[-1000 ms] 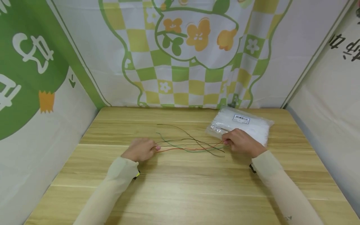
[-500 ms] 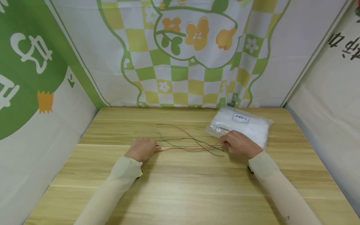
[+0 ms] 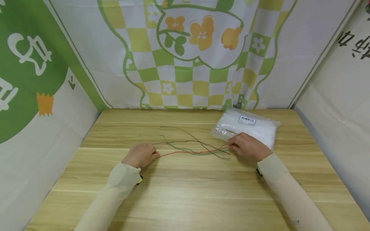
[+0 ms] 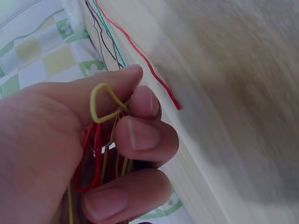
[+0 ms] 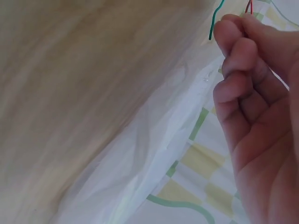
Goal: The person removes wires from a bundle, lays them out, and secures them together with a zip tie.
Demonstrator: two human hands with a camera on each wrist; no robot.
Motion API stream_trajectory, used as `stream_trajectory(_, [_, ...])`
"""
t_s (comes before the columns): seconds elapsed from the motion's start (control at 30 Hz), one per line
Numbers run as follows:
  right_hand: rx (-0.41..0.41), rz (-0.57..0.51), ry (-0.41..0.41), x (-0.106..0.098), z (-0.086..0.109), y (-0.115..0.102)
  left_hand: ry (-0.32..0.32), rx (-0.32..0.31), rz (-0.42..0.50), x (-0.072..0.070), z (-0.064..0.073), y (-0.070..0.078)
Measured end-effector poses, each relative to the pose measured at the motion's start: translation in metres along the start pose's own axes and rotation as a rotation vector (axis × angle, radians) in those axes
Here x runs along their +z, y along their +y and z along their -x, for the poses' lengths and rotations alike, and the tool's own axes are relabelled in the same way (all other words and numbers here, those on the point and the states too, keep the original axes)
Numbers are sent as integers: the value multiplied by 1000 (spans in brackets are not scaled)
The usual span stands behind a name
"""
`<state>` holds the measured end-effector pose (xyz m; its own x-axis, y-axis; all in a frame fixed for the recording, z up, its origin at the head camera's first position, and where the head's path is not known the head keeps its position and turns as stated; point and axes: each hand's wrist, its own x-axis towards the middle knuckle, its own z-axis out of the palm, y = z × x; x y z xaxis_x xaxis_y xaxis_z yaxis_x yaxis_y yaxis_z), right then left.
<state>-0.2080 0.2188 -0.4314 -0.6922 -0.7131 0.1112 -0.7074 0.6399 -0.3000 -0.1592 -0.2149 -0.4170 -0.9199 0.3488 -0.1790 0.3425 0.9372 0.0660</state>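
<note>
My left hand [image 3: 140, 155] curls round a bundle of looped wires. In the left wrist view a yellow wire [image 4: 93, 106] loops out by the thumb, and red wire loops [image 4: 97, 144] lie behind the fingers. My right hand [image 3: 247, 146] pinches a red wire [image 5: 252, 7] between thumb and index finger, its other fingers curled. Between the hands, a red wire [image 3: 179, 152], a green wire [image 3: 176, 148] and thin dark wires [image 3: 185, 130] cross on the table. One red end lies free past the left fingertips in the left wrist view.
A clear plastic bag [image 3: 266, 128] with white contents and a barcode label lies at the back right, partly behind the right hand. The wooden table [image 3: 185, 192] meets a patterned cloth wall [image 3: 185, 93] at the back. More cloth walls stand at both sides.
My left hand has shifted slightly left, away from the crossing wires. A thin grey wire between the hands no longer shows there. The right hand has moved little.
</note>
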Motion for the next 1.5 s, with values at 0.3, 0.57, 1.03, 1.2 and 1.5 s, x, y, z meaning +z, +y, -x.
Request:
stream_trajectory(0.3, [93, 13, 31, -12, 1, -8, -2, 49, 97, 0, 2, 6])
stream_trajectory(0.57, [120, 49, 107, -18, 1, -15, 23, 140, 225, -2, -1, 15])
stream_trajectory(1.03, [-69, 7, 100, -17, -17, -47, 45, 188, 285, 1, -15, 41])
stream_trajectory(1.2, [-131, 12, 96, -13, -25, -59, 42, 219, 259, 0, -17, 50])
stream_trajectory(1.5, [-211, 30, 99, -7, -40, -81, 32, 257, 277, 2, -24, 65])
